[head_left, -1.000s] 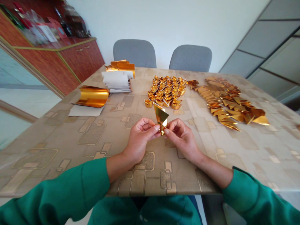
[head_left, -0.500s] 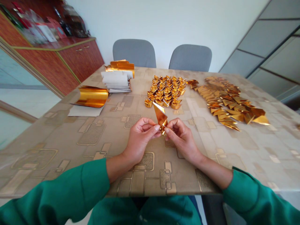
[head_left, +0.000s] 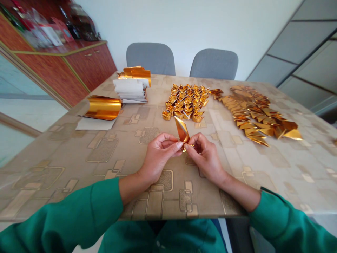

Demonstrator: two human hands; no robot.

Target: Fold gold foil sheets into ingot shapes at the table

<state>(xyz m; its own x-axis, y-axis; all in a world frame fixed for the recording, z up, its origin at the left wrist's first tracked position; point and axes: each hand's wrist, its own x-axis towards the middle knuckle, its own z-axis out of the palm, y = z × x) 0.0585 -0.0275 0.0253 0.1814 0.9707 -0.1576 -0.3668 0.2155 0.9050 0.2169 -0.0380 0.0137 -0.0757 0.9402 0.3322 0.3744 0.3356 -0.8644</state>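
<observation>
A folded piece of gold foil paper [head_left: 182, 130] stands between my hands, above the near middle of the table, its long point tilted up and away. My left hand [head_left: 161, 153] pinches its lower left side between thumb and fingers. On the other side, my right hand [head_left: 204, 153] grips the lower right part, the thumb pressed near the left thumb. The fingers partly hide its lower folds. Just beyond lie rows of small gold boat-shaped paper ingots [head_left: 186, 100], packed close together.
At right spreads a heap of flat folded gold pieces [head_left: 259, 116]. Curled gold sheets [head_left: 104, 108] rest at left, near a stack of white-backed paper [head_left: 130, 91]. The table [head_left: 105, 191] wears a patterned cover. Two grey chairs [head_left: 150, 58] stand behind it, and a wooden cabinet [head_left: 89, 65] at far left.
The lower part of the gold foil paper now flares out toward my right fingers. Its upright point has shifted slightly right, and both hands stay nearly in place.
</observation>
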